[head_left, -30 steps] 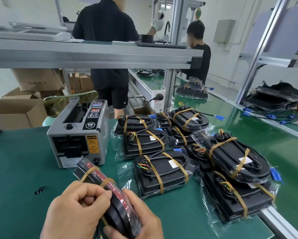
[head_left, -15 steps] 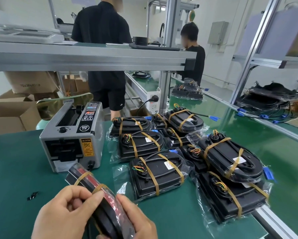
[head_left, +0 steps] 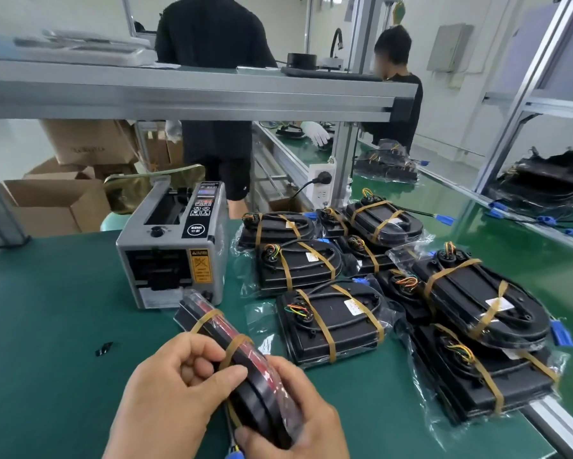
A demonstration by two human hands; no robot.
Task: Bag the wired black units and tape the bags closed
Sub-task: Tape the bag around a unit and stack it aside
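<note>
Both my hands hold a black wired unit (head_left: 245, 366) on edge over the green mat, in a clear bag, with a red stripe and two tan bands. My left hand (head_left: 165, 392) grips its left side, thumb laid across the top edge. My right hand (head_left: 298, 422) wraps its near end from the right. A blue connector (head_left: 233, 454) shows under the near end. Several bagged, banded black units (head_left: 331, 321) lie in rows to the right. The grey tape dispenser (head_left: 175, 246) stands just beyond the held unit.
A small black scrap (head_left: 103, 348) lies on the mat at the left. The table's aluminium edge (head_left: 563, 425) runs along the right. An aluminium shelf beam (head_left: 192, 97) crosses overhead. Two people work behind it. Cardboard boxes (head_left: 56, 203) stand at the back left.
My hands keep the same grip on the unit. The view has shifted, so the dispenser and the rows of units sit slightly differently in frame.
</note>
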